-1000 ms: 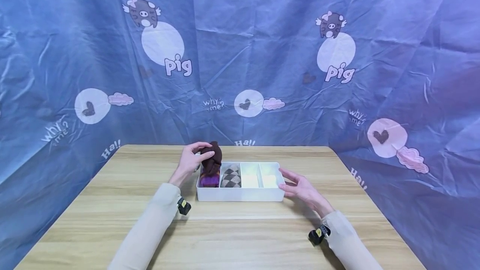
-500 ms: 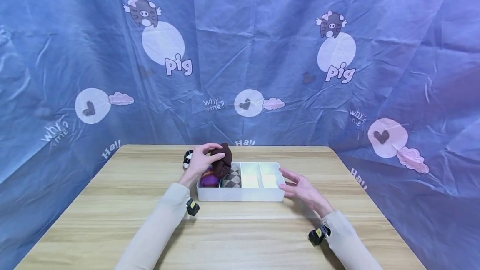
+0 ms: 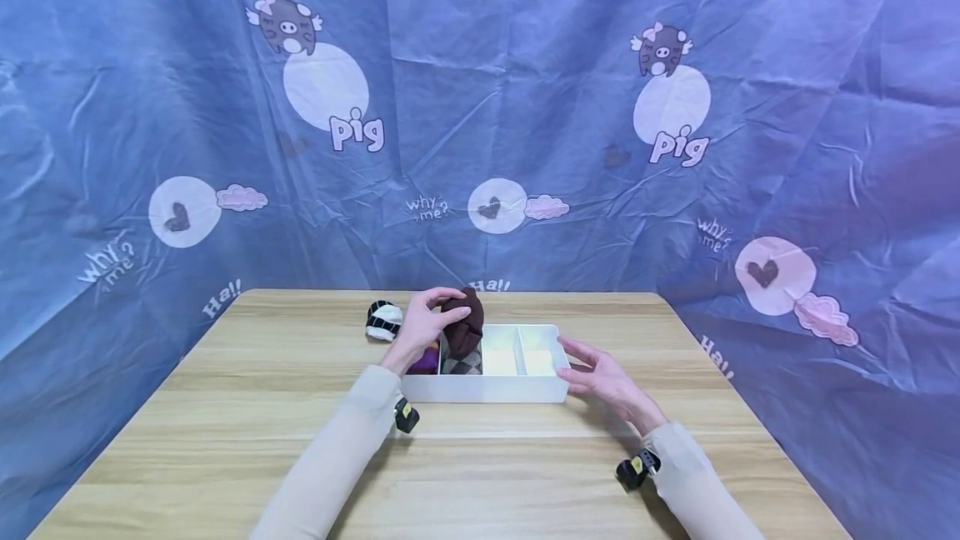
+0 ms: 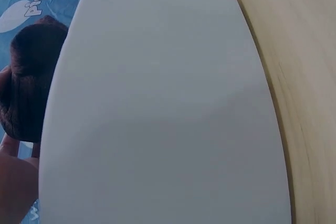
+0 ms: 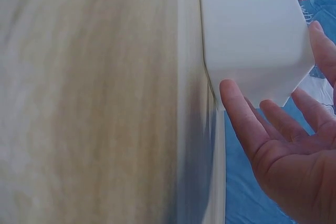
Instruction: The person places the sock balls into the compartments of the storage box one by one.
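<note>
In the head view my left hand point(image 3: 424, 327) pinches a balled-up dark brown sock point(image 3: 467, 338) between thumb and fingers. It is held above the second compartment from the left of a white divided box point(image 3: 487, 390), overlapping a grey argyle sock point(image 3: 462, 367) inside. A purple sock point(image 3: 426, 362) fills the leftmost compartment, partly covered by my left hand. My right hand point(image 3: 603, 375) touches the box's right end, thumb and fingers spread around the corners. The right wrist view shows those fingers point(image 5: 242, 109) fairly straight against the box. The left wrist view has the brown sock point(image 4: 32, 80) beside the box wall.
A black-and-white balled sock point(image 3: 384, 321) lies on the wooden table point(image 3: 480, 473) left of the box, behind my left hand. Two compartments at the box's right point(image 3: 519, 352) hold nothing. A blue printed curtain point(image 3: 480, 107) hangs behind the table.
My left hand has carried the brown sock rightward, from over the purple sock to over the argyle one. The black-and-white sock has come into view. The right hand stays on the box.
</note>
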